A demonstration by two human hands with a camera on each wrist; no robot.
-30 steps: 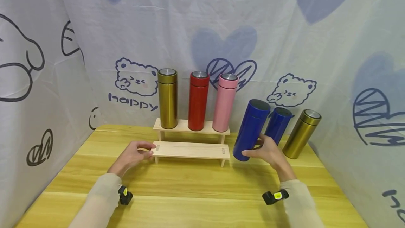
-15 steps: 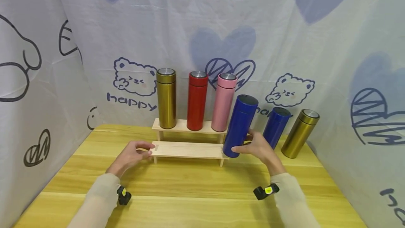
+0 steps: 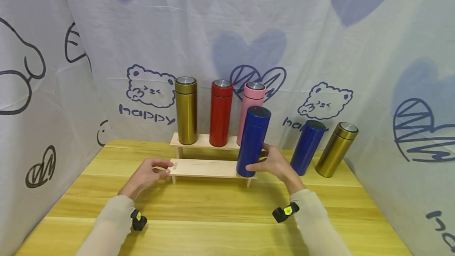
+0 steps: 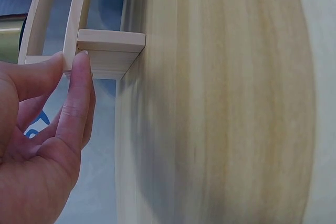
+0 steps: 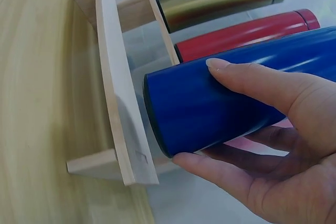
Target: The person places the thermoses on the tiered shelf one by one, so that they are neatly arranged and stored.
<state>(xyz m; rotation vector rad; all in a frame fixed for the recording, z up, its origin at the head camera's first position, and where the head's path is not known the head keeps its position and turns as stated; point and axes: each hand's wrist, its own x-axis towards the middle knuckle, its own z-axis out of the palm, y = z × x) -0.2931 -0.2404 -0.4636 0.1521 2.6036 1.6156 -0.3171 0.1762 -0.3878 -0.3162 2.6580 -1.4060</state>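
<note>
My right hand grips a blue thermos bottle low on its body, thumb on the near side. The bottle is over the right end of the lower step of a two-step wooden rack. In the right wrist view a small gap shows between the bottle's base and the board. My left hand pinches the left end of the lower board, thumb above and fingers below in the left wrist view. On the upper step stand a gold bottle, a red bottle and a pink bottle, partly hidden by the blue one.
To the right on the wooden table stand a second blue bottle and another gold bottle. A printed white cloth hangs behind and at both sides.
My right hand has carried the blue bottle leftward from beside the rack to over the lower step's right end. The left hand has stayed at the board's left end.
</note>
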